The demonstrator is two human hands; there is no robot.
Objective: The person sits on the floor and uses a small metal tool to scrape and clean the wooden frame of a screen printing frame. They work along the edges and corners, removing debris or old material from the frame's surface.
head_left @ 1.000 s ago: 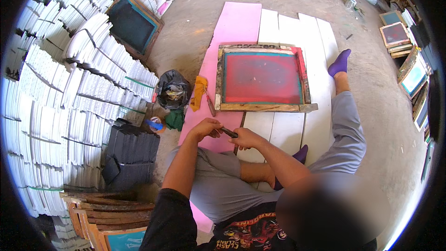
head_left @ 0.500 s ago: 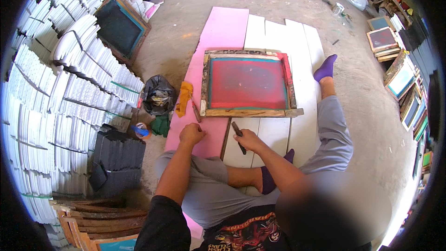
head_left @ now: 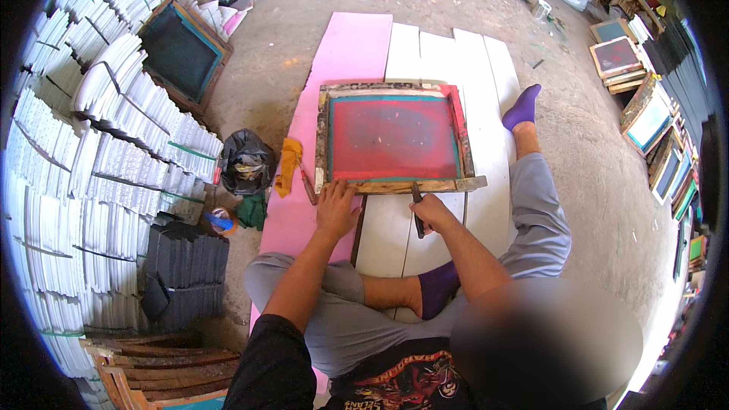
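Note:
A wooden screen-printing frame with red-stained dark mesh lies flat on pink and white boards in front of me. My left hand rests its spread fingertips on the near rail, close to the left corner. My right hand is closed around a dark, narrow bar-like tool. Its upper end meets the near rail right of the middle; its exact kind is unclear. Beside the frame's left side lie a slim red-handled tool and an orange-yellow cloth.
A black plastic bag, a tape roll and a green cloth lie left of the boards. Bundled white sheets and dark sheets are stacked further left. More screen frames lean at the right.
Both hands have moved forward to the frame's near rail. My left hand has opened from a curled shape onto the wood. The dark tool has come up against the rail.

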